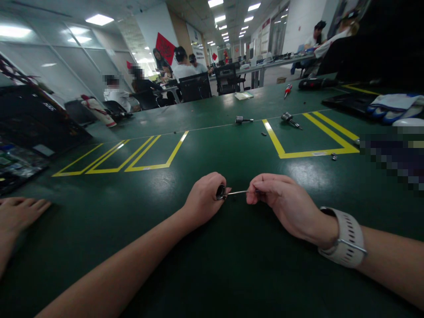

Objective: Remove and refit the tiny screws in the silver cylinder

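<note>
My left hand (206,196) is closed around a small dark metal cylinder (220,191), its round open end facing right. Between thumb and fingers, my right hand (276,194) pinches a thin metal rod (237,192). The rod's left end meets the cylinder's side near its lower rim; whether it sits inside a hole I cannot tell. Its other end is hidden in my right fingers. Both hands are just above the green tabletop (212,154). Farther back lie two metal parts with shafts, one on its side (243,119) and one (290,120) within a yellow-taped area.
Small dark pieces (334,157) lie near the yellow tape (314,154). A red screwdriver (288,91), a black tool (316,84) and white-blue gloves (395,106) are farther back. Another person's hand (23,214) rests at left, below opened electronics (20,159). Several people sit beyond.
</note>
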A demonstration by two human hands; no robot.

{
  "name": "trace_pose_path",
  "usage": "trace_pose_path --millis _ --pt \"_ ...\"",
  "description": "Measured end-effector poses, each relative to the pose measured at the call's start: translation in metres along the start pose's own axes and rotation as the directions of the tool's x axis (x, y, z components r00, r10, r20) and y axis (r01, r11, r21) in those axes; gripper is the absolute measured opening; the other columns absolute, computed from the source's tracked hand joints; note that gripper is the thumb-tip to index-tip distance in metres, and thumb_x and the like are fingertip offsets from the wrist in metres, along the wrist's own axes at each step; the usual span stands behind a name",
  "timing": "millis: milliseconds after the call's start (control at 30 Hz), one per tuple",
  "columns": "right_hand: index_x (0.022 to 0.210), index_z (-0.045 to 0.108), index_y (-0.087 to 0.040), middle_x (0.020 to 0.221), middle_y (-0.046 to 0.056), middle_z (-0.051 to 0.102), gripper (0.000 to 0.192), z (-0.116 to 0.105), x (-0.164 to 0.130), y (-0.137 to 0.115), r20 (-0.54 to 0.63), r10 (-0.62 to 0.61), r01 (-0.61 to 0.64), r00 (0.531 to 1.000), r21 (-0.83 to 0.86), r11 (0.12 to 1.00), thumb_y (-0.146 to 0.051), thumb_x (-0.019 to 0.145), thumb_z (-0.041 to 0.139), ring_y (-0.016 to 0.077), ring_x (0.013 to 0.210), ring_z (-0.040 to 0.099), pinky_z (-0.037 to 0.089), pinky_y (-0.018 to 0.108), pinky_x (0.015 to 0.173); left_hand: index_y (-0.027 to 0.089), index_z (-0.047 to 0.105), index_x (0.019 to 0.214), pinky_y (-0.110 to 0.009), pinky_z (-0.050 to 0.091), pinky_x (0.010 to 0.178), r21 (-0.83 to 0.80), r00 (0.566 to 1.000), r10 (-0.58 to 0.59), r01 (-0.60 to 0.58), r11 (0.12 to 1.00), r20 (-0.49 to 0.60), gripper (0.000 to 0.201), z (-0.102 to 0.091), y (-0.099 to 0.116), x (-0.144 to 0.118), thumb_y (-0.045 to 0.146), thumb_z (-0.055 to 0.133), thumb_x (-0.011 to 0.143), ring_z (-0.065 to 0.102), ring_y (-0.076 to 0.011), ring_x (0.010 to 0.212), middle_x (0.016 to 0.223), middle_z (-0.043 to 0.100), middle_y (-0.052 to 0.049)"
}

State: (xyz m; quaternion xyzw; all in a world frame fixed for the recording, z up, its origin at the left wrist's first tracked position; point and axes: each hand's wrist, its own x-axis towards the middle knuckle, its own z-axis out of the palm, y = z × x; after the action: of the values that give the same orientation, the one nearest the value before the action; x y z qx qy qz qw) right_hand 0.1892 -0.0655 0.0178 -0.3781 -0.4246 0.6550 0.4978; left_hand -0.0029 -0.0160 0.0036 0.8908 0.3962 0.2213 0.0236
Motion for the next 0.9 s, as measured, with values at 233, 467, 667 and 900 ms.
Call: trace_pose_path --millis 233,467,667,900 --pt "0.062 0.062 -0.017 0.061 0.001 0.057 0.019 0.000 -0.003 -0.001 -0.067 -0.088 0.086 0.994 -0.038 0.996 -0.019 0.078 0.050 0.0154 0.062 0.052 0.040 0.031 0.063 0.016 0.049 0.088 -0.028 0.042 0.063 -0.043 1.000 -0.015 0.015 0.999 -0.001 0.022 -0.003 0.000 0.001 0.006 0.052 0.068 0.050 -0.0155 0.074 0.083 0.053 -0.003" --pt "0.078 0.064 -0.018 0.078 0.001 0.062 0.015 0.001 -0.007 0.003 0.056 -0.122 0.127 0.991 -0.098 0.987 -0.023 0.085 0.052 0.0157 0.078 0.057 0.042 0.032 0.076 0.018 0.047 0.080 -0.027 0.041 0.060 -0.125 0.998 -0.052 0.047 0.991 -0.040 0.015 0.000 -0.002 0.003 0.015 0.059 0.072 0.051 -0.0141 0.070 0.079 0.054 0.000" --pt "0.081 0.063 -0.019 0.082 0.001 0.062 0.018 0.001 -0.008 0.003 0.112 -0.142 0.170 0.983 -0.294 0.941 -0.025 0.089 0.049 0.0161 0.082 0.057 0.043 0.032 0.076 0.019 0.046 0.082 -0.024 0.039 0.055 -0.194 0.995 -0.098 0.097 0.976 0.004 0.017 0.001 -0.003 0.002 0.019 0.061 0.074 0.053 -0.0119 0.063 0.074 0.055 0.002" --pt "0.080 0.062 -0.017 0.079 0.003 0.061 0.018 0.010 -0.016 -0.006 0.190 -0.224 0.293 0.956 -0.623 0.725 -0.022 0.087 0.047 0.0163 0.076 0.056 0.041 0.031 0.069 0.018 0.048 0.072 -0.025 0.036 0.055 -0.050 0.998 0.052 -0.050 0.997 0.022 0.009 0.000 -0.001 0.000 0.016 0.052 0.079 0.049 -0.0129 0.062 0.068 0.052 0.001"
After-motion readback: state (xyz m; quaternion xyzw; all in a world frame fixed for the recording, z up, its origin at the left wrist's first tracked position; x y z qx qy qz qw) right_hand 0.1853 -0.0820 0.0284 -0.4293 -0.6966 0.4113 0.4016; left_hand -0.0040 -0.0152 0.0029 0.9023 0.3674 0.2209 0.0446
